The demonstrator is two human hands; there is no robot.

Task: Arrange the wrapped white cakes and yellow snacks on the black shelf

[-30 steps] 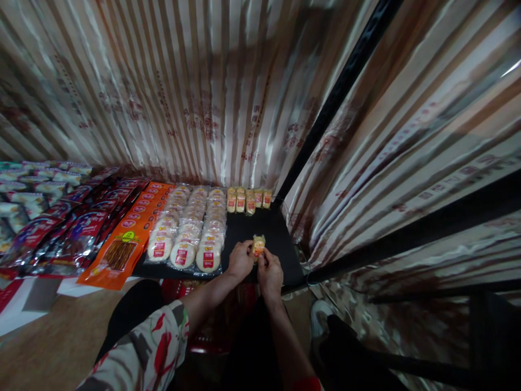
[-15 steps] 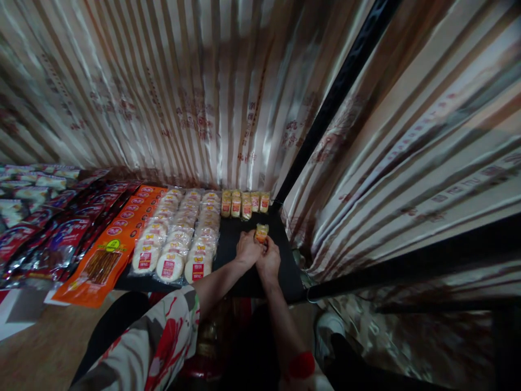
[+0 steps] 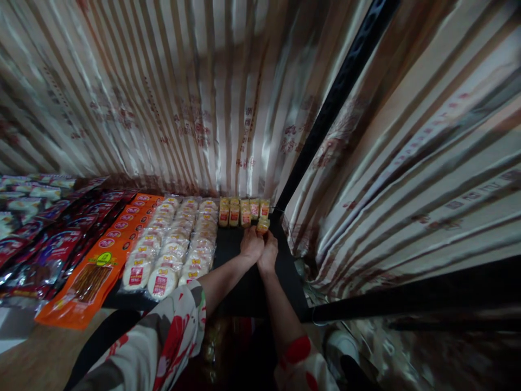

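Between my left hand (image 3: 252, 244) and my right hand (image 3: 268, 252) is a small yellow wrapped snack pack (image 3: 263, 225) with a red label. Both hands are closed on its near end with the fingertips, close together over the black shelf (image 3: 234, 244). Just beyond the held pack, several matching snack packs (image 3: 234, 213) stand in short rows at the shelf's back edge. The held one is in front of the rightmost of them. My fingertips are partly hidden behind the hands.
Left of my hands lie rows of round white wrapped crackers (image 3: 169, 255), an orange snack packet (image 3: 93, 271) and dark red packets (image 3: 61, 244). A black upright post (image 3: 325, 119) rises at the shelf's back right corner. Striped curtains (image 3: 183, 98) hang behind and to the right.
Both hands have moved the held pack away from me, closer to the back row. The view has shifted slightly, so the shelf's front edge sits lower.
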